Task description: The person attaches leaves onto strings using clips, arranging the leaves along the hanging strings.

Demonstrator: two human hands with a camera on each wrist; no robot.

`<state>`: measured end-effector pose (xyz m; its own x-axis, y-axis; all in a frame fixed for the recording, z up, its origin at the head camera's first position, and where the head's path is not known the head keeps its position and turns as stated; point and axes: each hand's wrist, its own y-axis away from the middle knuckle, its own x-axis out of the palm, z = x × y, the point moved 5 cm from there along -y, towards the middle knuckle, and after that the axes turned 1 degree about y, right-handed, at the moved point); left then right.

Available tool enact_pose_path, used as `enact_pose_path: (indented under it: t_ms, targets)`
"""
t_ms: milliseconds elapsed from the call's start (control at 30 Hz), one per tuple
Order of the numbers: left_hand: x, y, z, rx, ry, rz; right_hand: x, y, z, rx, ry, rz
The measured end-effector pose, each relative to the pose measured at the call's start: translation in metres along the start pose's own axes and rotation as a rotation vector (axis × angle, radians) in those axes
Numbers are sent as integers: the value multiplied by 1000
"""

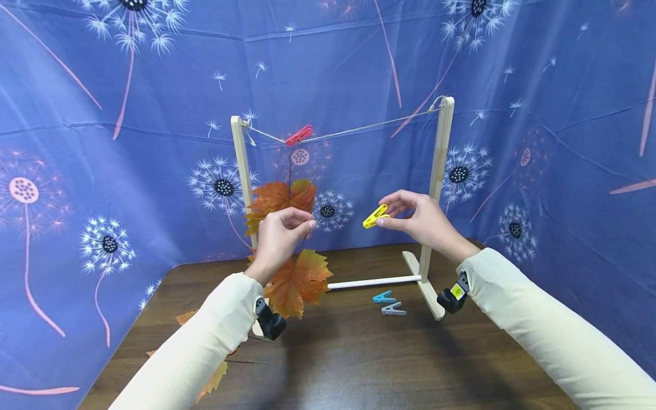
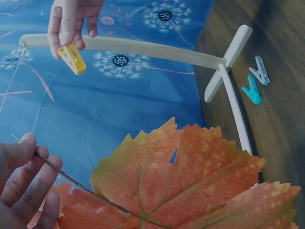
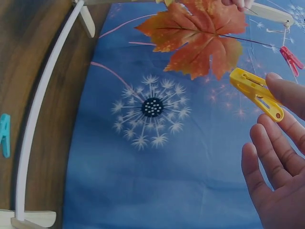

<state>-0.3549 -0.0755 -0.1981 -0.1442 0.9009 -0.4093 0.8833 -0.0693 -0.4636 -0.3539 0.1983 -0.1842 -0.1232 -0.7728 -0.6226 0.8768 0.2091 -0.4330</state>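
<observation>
My left hand point(image 1: 283, 236) pinches the thin brown stem point(image 2: 78, 185) of an orange maple leaf point(image 1: 299, 283), which hangs below the fingers. In the left wrist view this leaf point(image 2: 162, 181) spreads across the bottom. To the right, my right hand point(image 1: 421, 219) holds a yellow clothespin point(image 1: 376, 216) between thumb and fingers, its nose pointing toward the left hand. Behind the left hand another orange leaf point(image 1: 279, 199) hangs by its stem from a red clothespin point(image 1: 299, 135) on the string point(image 1: 369, 124). Both hands are below the string.
The string runs between two wooden posts point(image 1: 439, 165) joined low down by a white rod point(image 1: 374, 282). A teal clothespin point(image 1: 384, 297) and a grey clothespin point(image 1: 393, 309) lie on the brown table point(image 1: 359, 364). More leaves point(image 1: 214, 380) lie partly under the left sleeve.
</observation>
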Motion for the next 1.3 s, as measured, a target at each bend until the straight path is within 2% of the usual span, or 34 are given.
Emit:
enact_pose_path:
  t_ms: [267, 600, 833, 1033, 1300]
  targets:
    - [11, -12, -8, 18, 64, -48, -4, -11, 11, -36, -11, -14]
    - [20, -26, -22, 37, 55, -91, -10, -25, 34, -76, 25, -23]
    - [23, -39, -25, 75, 64, -126, -18, -38, 50, -91, 32, -60]
    - [24, -48, -26, 79, 58, -170, -23, -51, 57, -104, 9, -90]
    - [26, -61, -36, 62, 81, -206, -31, -68, 68, -96, 0, -110]
